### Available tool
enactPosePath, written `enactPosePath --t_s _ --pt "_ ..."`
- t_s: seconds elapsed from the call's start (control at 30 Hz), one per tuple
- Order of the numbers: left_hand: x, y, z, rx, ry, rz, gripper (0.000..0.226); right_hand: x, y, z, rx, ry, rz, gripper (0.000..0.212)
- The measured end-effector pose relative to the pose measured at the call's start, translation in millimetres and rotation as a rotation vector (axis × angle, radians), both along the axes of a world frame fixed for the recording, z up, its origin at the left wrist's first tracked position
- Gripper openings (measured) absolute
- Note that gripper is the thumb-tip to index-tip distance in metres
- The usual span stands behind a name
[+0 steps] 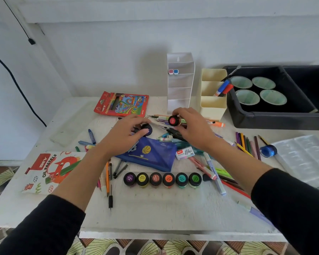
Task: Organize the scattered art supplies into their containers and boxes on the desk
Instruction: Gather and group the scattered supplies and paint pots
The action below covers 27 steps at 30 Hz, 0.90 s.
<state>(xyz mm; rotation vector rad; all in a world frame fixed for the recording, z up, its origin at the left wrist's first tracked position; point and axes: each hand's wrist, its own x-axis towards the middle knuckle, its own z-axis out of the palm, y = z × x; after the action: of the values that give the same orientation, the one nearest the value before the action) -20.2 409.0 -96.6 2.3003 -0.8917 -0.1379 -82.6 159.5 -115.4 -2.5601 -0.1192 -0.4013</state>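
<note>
your right hand [191, 130] pinches a red-label poster paint jar [174, 120] between thumb and fingertips. your left hand [124, 134] curls around a dark paint jar [148, 130], with the blue pencil pouch [155, 153] just below it.

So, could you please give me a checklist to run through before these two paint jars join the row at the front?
1. Grip of right hand on red-labelled jar: ok.
2. Grip of left hand on dark jar: ok.
3. Lid on the red-labelled jar: ok.
4. Lid on the dark jar: cannot tell, fingers cover much of it.
5. Free spot at the right end of the jar row: not ok, a dark object lies there.
</note>
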Motion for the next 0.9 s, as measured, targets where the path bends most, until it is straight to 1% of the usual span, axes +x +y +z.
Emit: enactPosePath --t_s 0.1,0.17,0.23,0.33,0.47,0.53,0.7,0.9 --pt "-22 18 9 -0.072 0.041 0.013 0.028 -27 18 4 0.281 0.034 -0.041 0.043" --pt "-40 31 12 -0.089 0.088 0.018 0.026 -48 32 4 0.365 0.055 -0.018 0.041" --pt "-56 45 13 -0.104 0.138 0.035 0.025 -69 46 3 0.358 0.037 0.043 0.035" --pt "-79 65 9 -0.103 0.163 0.028 0.030 -99 66 -1 0.350 -0.007 0.175 0.031" --pt "-101 84 -6 -0.071 0.127 -0.003 0.027 -121 86 -17 0.193 -0.026 0.269 0.035" --pt "-107 90 -16 -0.077 0.149 -0.006 0.028 -123 91 -25 0.142 -0.044 0.307 0.035" --pt "-117 96 -30 -0.043 0.111 -0.024 0.044 -128 99 -40 0.107 -0.042 0.336 0.036" --pt "-118 98 -40 0.017 0.034 -0.050 0.042 -125 108 -46 0.055 -0.103 0.361 0.032"
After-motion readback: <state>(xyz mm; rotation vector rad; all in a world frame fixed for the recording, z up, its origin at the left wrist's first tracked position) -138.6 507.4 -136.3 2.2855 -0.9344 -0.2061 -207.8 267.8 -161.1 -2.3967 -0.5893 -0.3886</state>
